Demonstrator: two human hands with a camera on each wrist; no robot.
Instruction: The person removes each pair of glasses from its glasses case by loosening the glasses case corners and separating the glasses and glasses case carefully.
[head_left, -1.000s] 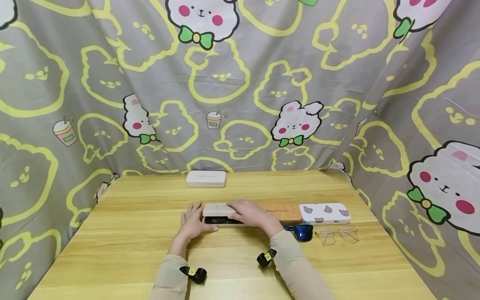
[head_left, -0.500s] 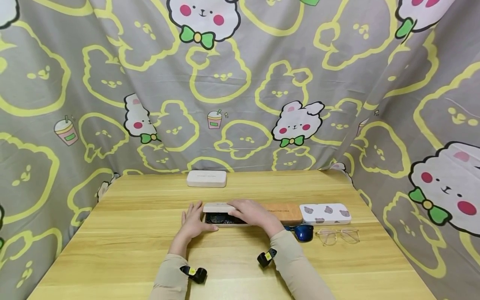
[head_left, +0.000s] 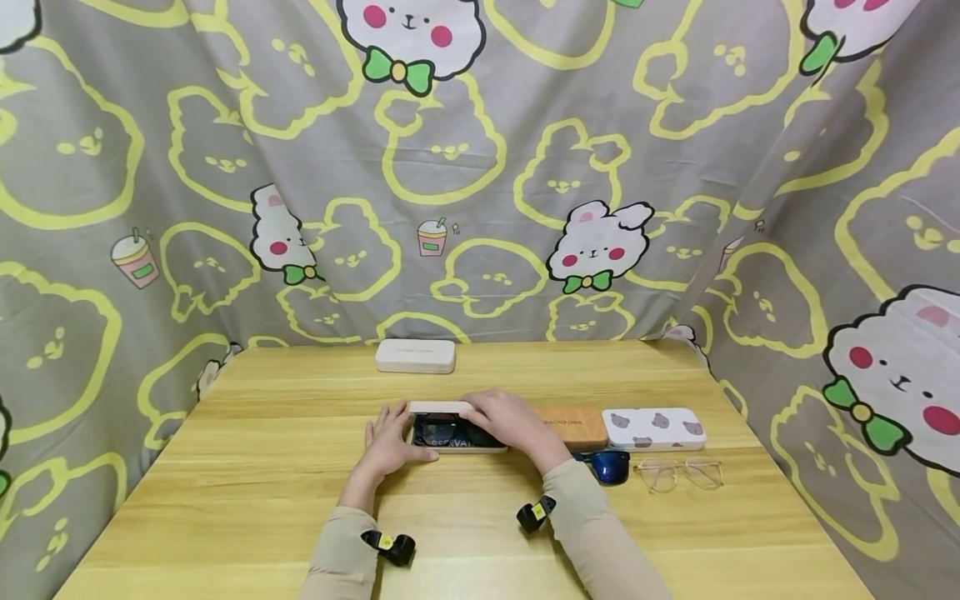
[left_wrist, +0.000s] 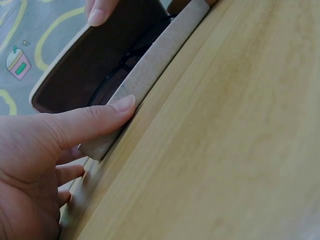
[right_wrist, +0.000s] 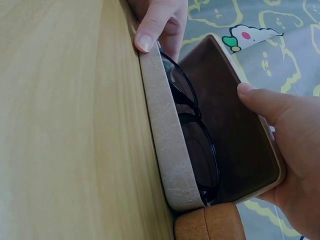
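A beige glasses case (right_wrist: pixel 172 135) stands on the table with its lid (right_wrist: pixel 237 150) raised, showing a dark lining. Black-framed glasses (right_wrist: pixel 192 116) lie inside, over a dark cloth with pale lettering (head_left: pixel 450 443). My left hand (head_left: pixel 387 446) holds the case's left end, its thumb (left_wrist: pixel 95 120) pressed on the front wall. With my right hand (head_left: pixel 513 425) I grip the lid near its right end, thumb (right_wrist: pixel 265 102) on the rim. That hand hides the case's right part in the head view.
Right of the case sit an orange-brown case (head_left: pixel 573 427) and a white bear-print case (head_left: pixel 654 428). Blue-lensed sunglasses (head_left: pixel 611 467) and thin-framed glasses (head_left: pixel 678 475) lie before them. A white case (head_left: pixel 416 356) rests near the table's back edge. A patterned curtain (head_left: pixel 480 183) surrounds the table.
The glasses case's lid has swung up and back under my right hand, from slightly ajar to wide, revealing the glasses and the cloth. My left hand has stayed in place at the case's left end.
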